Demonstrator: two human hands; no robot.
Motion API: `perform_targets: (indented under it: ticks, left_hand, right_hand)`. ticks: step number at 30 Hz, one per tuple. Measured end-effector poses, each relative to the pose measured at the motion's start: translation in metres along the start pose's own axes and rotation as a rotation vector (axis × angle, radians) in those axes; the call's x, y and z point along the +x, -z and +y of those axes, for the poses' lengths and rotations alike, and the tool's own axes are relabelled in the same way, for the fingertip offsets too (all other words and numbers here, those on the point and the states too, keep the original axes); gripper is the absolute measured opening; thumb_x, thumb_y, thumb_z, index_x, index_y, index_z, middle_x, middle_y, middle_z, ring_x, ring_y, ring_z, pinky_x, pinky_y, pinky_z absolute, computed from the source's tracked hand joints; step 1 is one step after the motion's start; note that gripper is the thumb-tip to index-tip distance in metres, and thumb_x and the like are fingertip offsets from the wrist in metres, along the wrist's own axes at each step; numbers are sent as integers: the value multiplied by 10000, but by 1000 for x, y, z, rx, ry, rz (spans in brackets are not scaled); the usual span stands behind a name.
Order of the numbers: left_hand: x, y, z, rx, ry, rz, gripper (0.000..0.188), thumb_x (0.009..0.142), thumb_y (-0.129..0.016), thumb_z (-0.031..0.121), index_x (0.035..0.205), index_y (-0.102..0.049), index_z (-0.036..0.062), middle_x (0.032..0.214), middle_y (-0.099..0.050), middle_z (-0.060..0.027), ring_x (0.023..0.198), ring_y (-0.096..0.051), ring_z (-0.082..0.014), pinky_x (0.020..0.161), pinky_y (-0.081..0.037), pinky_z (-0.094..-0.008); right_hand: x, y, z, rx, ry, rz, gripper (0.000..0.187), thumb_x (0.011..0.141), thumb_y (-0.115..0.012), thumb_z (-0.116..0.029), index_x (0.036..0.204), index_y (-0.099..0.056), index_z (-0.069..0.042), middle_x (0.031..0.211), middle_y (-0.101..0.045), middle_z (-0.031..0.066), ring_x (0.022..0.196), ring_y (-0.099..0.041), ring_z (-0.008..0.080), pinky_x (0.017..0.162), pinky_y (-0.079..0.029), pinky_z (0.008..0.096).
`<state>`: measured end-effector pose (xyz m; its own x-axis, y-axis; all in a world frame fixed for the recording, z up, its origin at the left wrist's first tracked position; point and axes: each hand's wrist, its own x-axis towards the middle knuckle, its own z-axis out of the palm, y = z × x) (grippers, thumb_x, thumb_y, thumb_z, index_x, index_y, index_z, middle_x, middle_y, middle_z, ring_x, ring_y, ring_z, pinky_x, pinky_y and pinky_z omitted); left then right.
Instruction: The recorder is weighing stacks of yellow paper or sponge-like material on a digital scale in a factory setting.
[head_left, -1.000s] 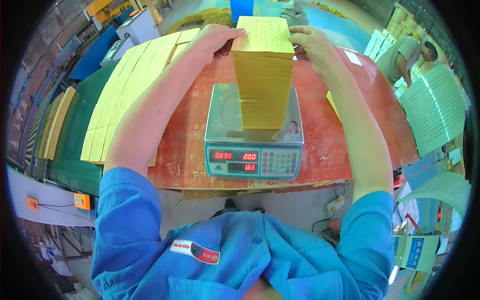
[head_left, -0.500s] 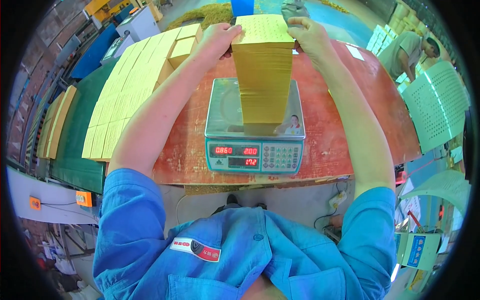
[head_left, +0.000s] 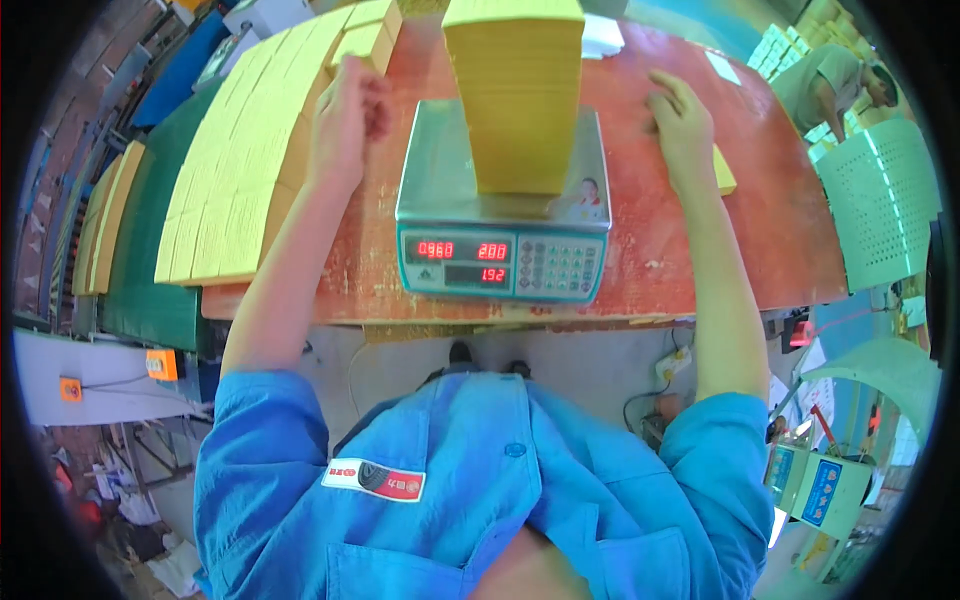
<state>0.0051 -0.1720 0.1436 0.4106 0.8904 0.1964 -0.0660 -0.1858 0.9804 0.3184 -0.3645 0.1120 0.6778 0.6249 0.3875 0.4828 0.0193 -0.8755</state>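
A tall stack of yellow paper sheets (head_left: 515,110) stands upright on the metal pan of a digital scale (head_left: 420,190), whose red display is lit. Neither hand touches the stack. Left of the scale, my left hand (head_left: 345,125) hangs in the air beside the rows of yellow stacks, its fingers loosely apart, slightly blurred and holding nothing. Over the red table on the other side, my right hand (head_left: 682,125) is open and empty, with thumb and fingers apart. A small yellow block (head_left: 723,172) lies by my right wrist, partly hidden.
Rows of yellow paper stacks (head_left: 235,150) fill the left side of the red table (head_left: 640,230). White sheets (head_left: 600,38) lie behind the scale. A green surface (head_left: 155,230) adjoins on the left. Another person (head_left: 835,85) bends over at the far right, near a perforated green panel (head_left: 880,205).
Both hands have let go of the top of the yellow stack and moved apart to either side. The stack stays on the scale, and the displayed reading has risen. The view has tilted down.
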Motion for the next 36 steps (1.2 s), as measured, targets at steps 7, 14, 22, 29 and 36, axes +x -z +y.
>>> perform_targets:
  ticks: [7,14,22,29,36]
  left_hand:
    - [-165,114,-93,206,391,245,490,1014,-385,477,840,-578,60,611,-529,-19,468,-441,-79,438,-328,-221]
    - [-231,131,-116,111,564,435,476,1010,-394,469,853,-568,54,612,-532,-17,476,-471,-91,437,-345,-227]
    - [-226,100,-106,106,544,349,484,1013,-387,472,852,-570,54,617,-540,-19,487,-482,-92,457,-359,-231]
    - [-195,94,-93,146,511,316,495,1012,-378,484,842,-573,63,613,-535,-14,485,-478,-92,457,-358,-231]
    - [-86,106,-92,331,317,131,278,959,-577,293,842,-630,47,595,-548,-13,533,-525,-76,487,-401,-239]
  right_hand:
    - [-101,78,149,-243,-318,-9,281,908,-578,-85,1178,-634,-30,1017,-691,100,765,-640,109,679,-520,252]
    - [-132,81,188,-398,-208,37,238,886,-570,-43,1104,-665,-50,1011,-702,93,848,-664,160,770,-514,278]
    - [-141,78,178,-471,-119,51,215,867,-584,-45,1065,-666,-52,1004,-691,97,916,-658,195,810,-508,301]
    - [-134,73,182,-439,-85,52,214,866,-588,-33,1064,-664,-53,1037,-680,107,952,-648,204,829,-504,304]
    - [-137,74,193,-511,-94,98,195,874,-572,-5,1045,-664,-19,1034,-680,109,970,-641,232,859,-497,314]
